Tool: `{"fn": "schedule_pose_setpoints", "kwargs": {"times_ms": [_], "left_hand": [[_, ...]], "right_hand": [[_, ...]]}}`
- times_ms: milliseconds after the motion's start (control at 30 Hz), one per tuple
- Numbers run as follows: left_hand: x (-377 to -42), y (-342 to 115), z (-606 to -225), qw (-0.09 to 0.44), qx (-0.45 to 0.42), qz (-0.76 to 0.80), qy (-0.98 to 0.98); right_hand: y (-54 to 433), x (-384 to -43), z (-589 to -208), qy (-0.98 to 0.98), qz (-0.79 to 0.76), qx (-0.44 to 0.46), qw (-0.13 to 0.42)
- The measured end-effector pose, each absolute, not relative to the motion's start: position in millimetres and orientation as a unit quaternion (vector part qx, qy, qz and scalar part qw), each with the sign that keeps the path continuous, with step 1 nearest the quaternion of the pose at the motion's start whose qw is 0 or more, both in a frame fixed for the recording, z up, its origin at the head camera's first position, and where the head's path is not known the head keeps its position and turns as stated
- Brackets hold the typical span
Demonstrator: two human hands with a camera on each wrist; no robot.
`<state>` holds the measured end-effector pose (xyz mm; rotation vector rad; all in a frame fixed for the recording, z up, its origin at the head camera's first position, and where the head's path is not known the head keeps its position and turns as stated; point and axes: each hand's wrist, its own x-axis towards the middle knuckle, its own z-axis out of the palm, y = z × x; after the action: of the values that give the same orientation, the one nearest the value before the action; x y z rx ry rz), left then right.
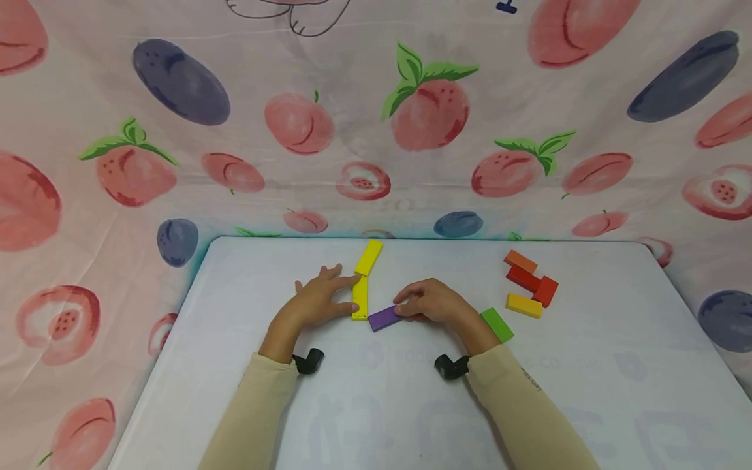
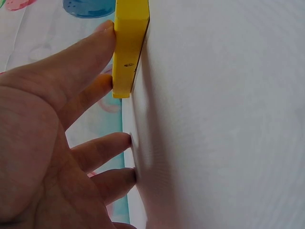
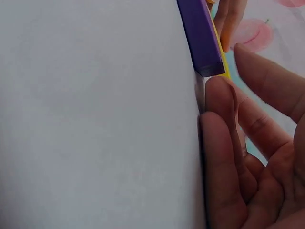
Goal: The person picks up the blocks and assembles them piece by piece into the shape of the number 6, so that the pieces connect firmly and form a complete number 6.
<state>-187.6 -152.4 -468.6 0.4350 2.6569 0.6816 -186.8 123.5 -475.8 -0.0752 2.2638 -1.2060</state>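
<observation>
Two yellow blocks form a bent line at the middle of the table: the far yellow block [image 1: 369,257] slants right, and the near yellow block [image 1: 360,300] runs straight toward me. My left hand [image 1: 317,297] touches the near one's left side with extended thumb and forefinger, its other fingers spread. A purple block [image 1: 384,318] lies at an angle, its left end right at the near yellow block's lower end. At its other end is my right hand [image 1: 431,301], fingers loosely bent; in the right wrist view the thumb [image 3: 267,78] stands apart from the purple block [image 3: 202,38].
A green block [image 1: 497,325] lies beside my right wrist. Farther right sit an orange block [image 1: 520,261], two red blocks [image 1: 523,279] and an amber-yellow block [image 1: 524,305]. A fruit-printed cloth [image 1: 364,117] hangs behind the white table [image 1: 376,418].
</observation>
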Motion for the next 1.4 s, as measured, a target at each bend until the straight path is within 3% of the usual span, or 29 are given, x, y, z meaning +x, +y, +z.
{"fn": "schedule_pose_setpoints", "kwargs": {"times_ms": [300, 633, 1000, 1400], "left_hand": [[-187.8, -153.6, -469.1, 0.181, 0.157, 0.244, 0.940], [-187.5, -152.5, -468.4, 0.181, 0.158, 0.248, 0.938], [-188.1, -152.6, -469.5, 0.185, 0.157, 0.243, 0.939], [-188.3, -153.1, -469.1, 0.186, 0.157, 0.243, 0.939]], "right_hand": [[139.6, -181.1, -469.5, 0.818, -0.493, -0.020, 0.295], [189.4, -174.9, -444.9, 0.904, -0.370, -0.069, 0.204], [241.5, -165.8, -438.3, 0.948, -0.269, -0.052, 0.159], [265.1, -151.8, -435.1, 0.941, -0.276, -0.039, 0.190]]}}
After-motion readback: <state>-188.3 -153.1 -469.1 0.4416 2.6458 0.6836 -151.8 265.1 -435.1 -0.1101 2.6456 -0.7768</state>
